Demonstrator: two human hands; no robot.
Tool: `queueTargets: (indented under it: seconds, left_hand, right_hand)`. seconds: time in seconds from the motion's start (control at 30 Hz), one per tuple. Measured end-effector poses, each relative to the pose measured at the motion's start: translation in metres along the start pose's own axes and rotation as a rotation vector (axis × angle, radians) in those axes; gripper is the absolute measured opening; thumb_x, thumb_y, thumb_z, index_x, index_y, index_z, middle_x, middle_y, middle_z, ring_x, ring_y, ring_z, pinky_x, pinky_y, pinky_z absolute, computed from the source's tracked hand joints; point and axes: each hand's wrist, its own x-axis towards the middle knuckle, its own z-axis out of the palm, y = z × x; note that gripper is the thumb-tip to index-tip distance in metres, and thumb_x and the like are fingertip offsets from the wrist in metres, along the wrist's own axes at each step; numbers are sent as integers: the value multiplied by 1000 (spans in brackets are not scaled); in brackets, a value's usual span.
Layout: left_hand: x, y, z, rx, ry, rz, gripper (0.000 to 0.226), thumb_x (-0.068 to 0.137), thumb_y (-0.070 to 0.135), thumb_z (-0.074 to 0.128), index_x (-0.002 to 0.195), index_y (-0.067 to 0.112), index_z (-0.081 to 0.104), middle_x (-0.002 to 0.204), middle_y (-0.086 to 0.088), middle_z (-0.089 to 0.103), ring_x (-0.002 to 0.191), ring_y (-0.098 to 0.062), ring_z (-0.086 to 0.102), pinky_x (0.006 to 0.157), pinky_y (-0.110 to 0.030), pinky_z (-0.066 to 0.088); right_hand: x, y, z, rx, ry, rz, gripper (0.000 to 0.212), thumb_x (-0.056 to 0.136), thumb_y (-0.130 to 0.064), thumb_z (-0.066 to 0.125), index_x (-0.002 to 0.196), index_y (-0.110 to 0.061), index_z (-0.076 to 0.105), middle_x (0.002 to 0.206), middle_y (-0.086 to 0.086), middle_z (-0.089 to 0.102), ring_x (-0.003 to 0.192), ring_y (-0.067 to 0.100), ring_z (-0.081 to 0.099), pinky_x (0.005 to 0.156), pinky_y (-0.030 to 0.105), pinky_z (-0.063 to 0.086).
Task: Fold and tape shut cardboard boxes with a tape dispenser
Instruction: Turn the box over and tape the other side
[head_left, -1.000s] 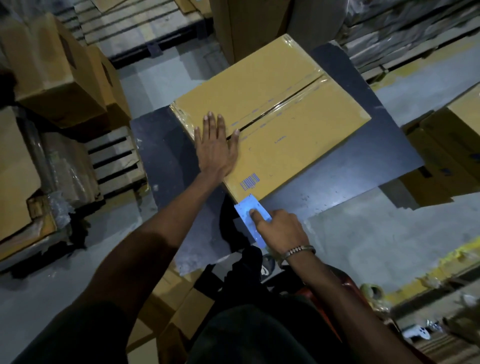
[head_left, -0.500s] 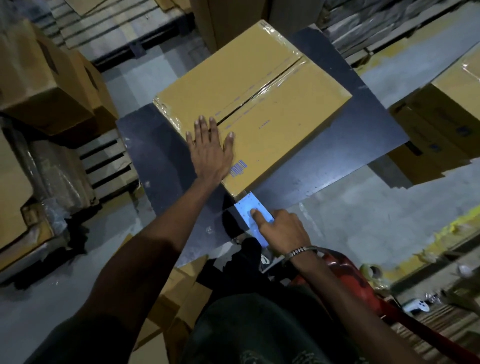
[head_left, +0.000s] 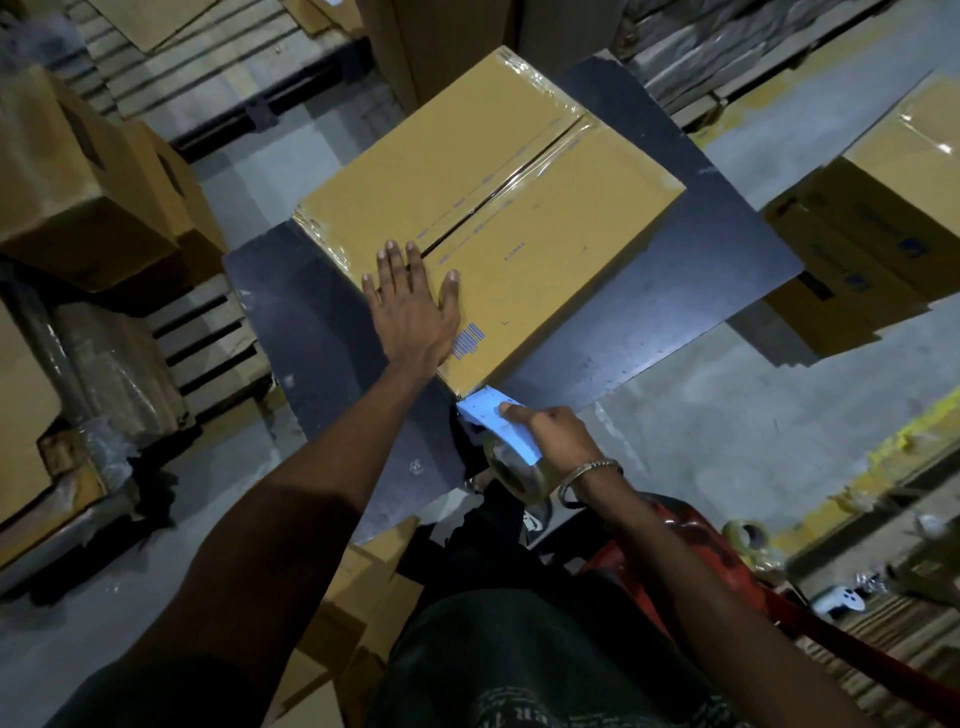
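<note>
on the dark tabletop (head_left: 675, 322) sits one cardboard box (head_left: 519, 208), reaching its near edge. one left hand (head_left: 410, 306) presses flat, fingers spread, on the box's near end. one right hand (head_left: 558, 434) grips one blue tape dispenser (head_left: 493, 421) at the box's near corner, its roll now showing, unseen a second ago.

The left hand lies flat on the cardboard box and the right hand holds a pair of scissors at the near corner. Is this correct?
Not quite. In the head view the right hand holds a tape dispenser, not scissors, at the near corner of the cardboard box. The left hand does lie flat on it.
</note>
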Motion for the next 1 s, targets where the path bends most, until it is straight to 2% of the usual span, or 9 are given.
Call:
queueTargets:
  seconds: [0.13,0.2,0.3,0.4,0.5,0.63,0.7,0.87,1.0]
  left_hand:
    - [0,-1,-2,0,-6,-2,82,107,69,10,169,15,11,177,-11,7,163,-25,2,131,-54,0]
    - [0,-1,-3,7,-10,3,83,107,69,9,169,16,9,177,-11,5,163,-25,1,131,-54,0]
    - [1,-1,-3,2,-18,4,83,107,70,8,169,16,8,177,-11,2,163,-25,-1,131,-54,-1]
    - [0,-2,0,-4,5,7,82,107,70,10,169,16,10,177,-11,5,163,-25,1,131,-54,0]
    - [2,-2,1,-6,5,6,82,107,70,9,169,16,8,177,-11,4,163,-25,1,131,-54,0]
    - [2,-1,3,4,6,9,82,107,70,8,169,17,5,177,-10,1,163,-25,-2,131,-53,-1]
    - [3,-2,4,6,8,7,82,106,70,8,169,18,5,177,-10,1,163,-24,-2,131,-52,-2]
    - [3,-3,4,-25,3,7,82,107,69,9,169,16,7,177,-11,2,163,-25,-1,131,-54,1]
    - [-12,1,-7,-111,166,-7,73,111,55,26,168,10,16,176,-14,-4,163,-28,-5,131,-55,6]
  right_hand:
    - [14,-1,-17,192,-127,109,34,78,-39,83,91,-8,79,80,5,74,62,20,65,63,32,48]
    - [26,3,-31,215,-81,132,42,72,-43,82,94,-8,80,88,9,77,73,27,71,71,40,55]
    - [47,9,-52,-20,135,112,63,66,-64,75,97,-9,76,96,10,76,92,33,72,88,44,58]
    - [58,7,-69,-202,337,-4,59,91,-65,58,91,-8,69,99,15,69,96,35,65,81,36,48]
    - [80,0,-78,-377,536,-111,57,99,-62,45,92,-9,66,98,15,69,93,37,64,75,35,45]
    - [116,-10,-88,-601,609,-138,45,103,-44,48,121,-5,60,109,19,71,102,41,67,84,44,54]
    - [129,-9,-90,-687,587,-156,45,102,-37,52,130,-2,54,109,21,71,100,43,67,81,46,54]
    - [132,-6,-89,-714,601,-224,29,94,-28,59,111,-4,61,100,19,71,91,41,67,72,44,56]
    - [95,-29,-75,-691,830,-489,26,91,-30,55,98,-8,64,90,13,68,93,37,61,74,47,52]
